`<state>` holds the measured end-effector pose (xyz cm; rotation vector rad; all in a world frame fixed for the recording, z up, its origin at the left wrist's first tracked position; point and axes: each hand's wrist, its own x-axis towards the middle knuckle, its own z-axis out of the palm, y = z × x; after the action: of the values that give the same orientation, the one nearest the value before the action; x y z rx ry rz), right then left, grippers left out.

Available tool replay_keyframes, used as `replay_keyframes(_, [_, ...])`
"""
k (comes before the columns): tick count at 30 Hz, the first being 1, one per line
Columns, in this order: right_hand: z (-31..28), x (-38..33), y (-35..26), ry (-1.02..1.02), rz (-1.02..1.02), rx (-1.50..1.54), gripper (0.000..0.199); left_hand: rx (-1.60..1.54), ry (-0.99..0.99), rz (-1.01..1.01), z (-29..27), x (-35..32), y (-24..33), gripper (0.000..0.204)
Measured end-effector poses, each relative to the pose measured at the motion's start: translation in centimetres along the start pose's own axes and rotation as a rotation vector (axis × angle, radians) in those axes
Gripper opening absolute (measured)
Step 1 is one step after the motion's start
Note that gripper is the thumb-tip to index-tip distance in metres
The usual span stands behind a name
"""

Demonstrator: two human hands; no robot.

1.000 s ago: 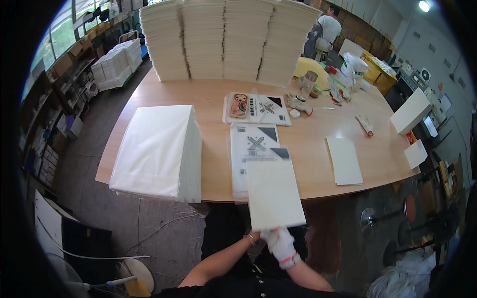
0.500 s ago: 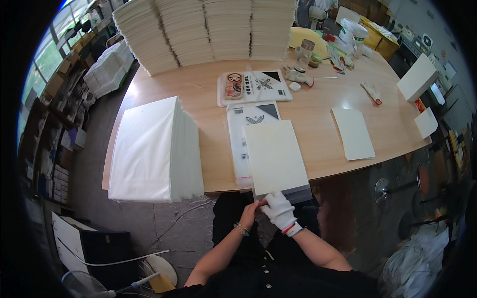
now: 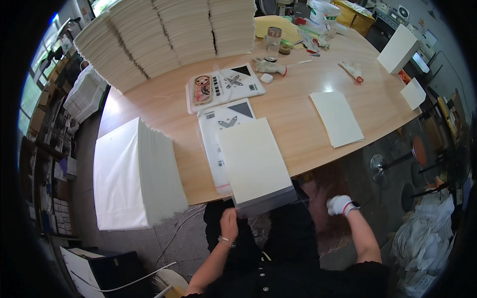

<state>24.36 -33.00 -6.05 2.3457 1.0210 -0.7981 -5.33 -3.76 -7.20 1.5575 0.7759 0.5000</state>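
Head view: left hand point(image 3: 229, 223) fingers at cream sheet point(image 3: 256, 161) edge.

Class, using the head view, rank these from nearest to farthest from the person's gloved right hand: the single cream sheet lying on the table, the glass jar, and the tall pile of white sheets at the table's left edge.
From the right hand:
1. Cream sheet, up the table, slightly left.
2. Pile of white sheets, far left edge.
3. Glass jar, far side of the table.

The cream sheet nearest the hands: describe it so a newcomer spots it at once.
On the wooden table, find the near edge by the bare left hand. The cream sheet overhangs that edge in a clear sleeve, atop printed packets, unlike the lone sheet lying flat farther right.
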Motion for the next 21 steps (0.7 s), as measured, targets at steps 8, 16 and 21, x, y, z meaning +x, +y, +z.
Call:
replay_keyframes(8, [-9.3, 0.4, -11.0, 0.834, -0.631, 0.846, 0.015, 0.880, 0.042, 0.830, -1.3, 1.8, 4.0, 0.030])
replay_keyframes(16, [-11.2, 1.2, -12.4, 0.850, -0.488, 0.565, 0.023, 0.660, -0.038, 0.345, -1.9, 3.8, 3.4, 0.020])
replay_keyframes(21, [-10.1, 1.4, -14.3, 0.759, -0.036, 0.830, 0.024, 0.123, -0.010, -0.242, -1.7, 3.9, 1.1, 0.035])
